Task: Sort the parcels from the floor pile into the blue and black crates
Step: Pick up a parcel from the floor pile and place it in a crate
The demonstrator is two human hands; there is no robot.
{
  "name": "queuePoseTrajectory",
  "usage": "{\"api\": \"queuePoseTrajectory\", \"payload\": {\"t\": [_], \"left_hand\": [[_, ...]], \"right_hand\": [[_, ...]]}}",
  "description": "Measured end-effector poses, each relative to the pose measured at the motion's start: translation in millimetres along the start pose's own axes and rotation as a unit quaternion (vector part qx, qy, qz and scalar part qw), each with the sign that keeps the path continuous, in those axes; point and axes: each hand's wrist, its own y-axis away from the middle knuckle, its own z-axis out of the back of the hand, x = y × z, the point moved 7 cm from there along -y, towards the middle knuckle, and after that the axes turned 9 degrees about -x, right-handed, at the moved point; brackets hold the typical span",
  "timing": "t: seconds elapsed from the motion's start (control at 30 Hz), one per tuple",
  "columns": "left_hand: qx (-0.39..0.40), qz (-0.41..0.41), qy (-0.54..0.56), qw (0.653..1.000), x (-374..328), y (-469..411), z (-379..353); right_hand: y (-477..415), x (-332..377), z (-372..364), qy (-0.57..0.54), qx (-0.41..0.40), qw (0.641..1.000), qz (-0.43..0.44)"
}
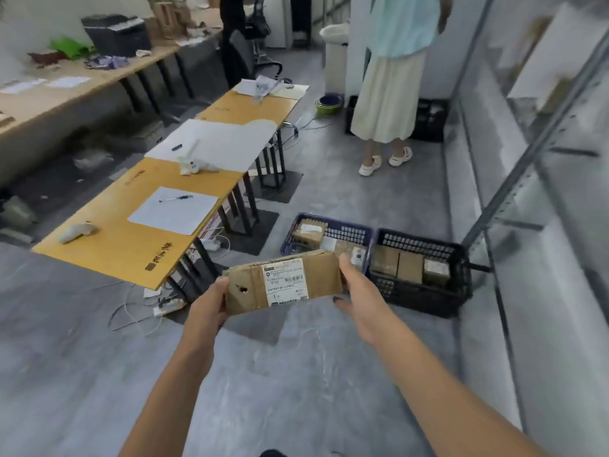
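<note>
Two hands hold one flat cardboard parcel (283, 282) in the air over the floor (296, 374), just before the crates. The left hand (211, 301) clamps its left end and the right hand (357, 291) its right end, fingers (341, 303) curled round the edges. Beyond it the blue crate (329, 230) and black crate (425, 295) sit side by side on the floor, both part full; a surface (115, 245) stands to the left.

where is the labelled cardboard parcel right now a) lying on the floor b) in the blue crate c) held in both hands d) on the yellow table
c: the left hand and the right hand grip the two ends of the parcel, holding it up in front of the blue crate.
</note>
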Motion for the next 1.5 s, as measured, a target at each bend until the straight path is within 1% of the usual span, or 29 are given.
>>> {"api": "queuePoseTrajectory", "payload": {"t": [0.1, 0.23, 0.37, 0.43, 0.6, 0.87, 0.97, 1.1, 1.3, 1.5], "left_hand": [[0.033, 0.001, -0.021, 0.999, -8, -23, -38], [0.098, 0.019, -0.040, 0.994, -8, -66, -83], [0.168, 0.026, -0.060, 0.984, -10, -113, -129], [0.191, 0.024, -0.059, 0.979, -14, -132, -151], [0.245, 0.057, -0.094, 0.963, -13, -176, -202], [0.317, 0.085, -0.150, 0.932, 0, -194, -285], [0.326, 0.095, -0.192, 0.921, 7, -196, -315], [0.326, 0.126, -0.215, 0.912, 19, -201, -372], [0.316, 0.166, -0.218, 0.908, 35, -202, -481], [0.301, 0.199, -0.233, 0.903, 54, -216, -565]], "right_hand": [[-18, 3, 27, -0.018, -0.046, 0.999, -0.008], [-45, 10, 49, -0.040, -0.085, 0.996, -0.004], [-75, 17, 62, -0.040, -0.140, 0.989, -0.012], [-88, 20, 66, -0.041, -0.159, 0.986, -0.012], [-109, 22, 85, -0.061, -0.217, 0.974, -0.022], [-145, 7, 138, -0.074, -0.283, 0.954, -0.065], [-165, 7, 164, -0.074, -0.285, 0.953, -0.072], [-203, 5, 208, -0.060, -0.267, 0.958, -0.085], [-269, 10, 295, -0.051, -0.266, 0.956, -0.116], [-338, 14, 360, -0.045, -0.230, 0.960, -0.154]]}}
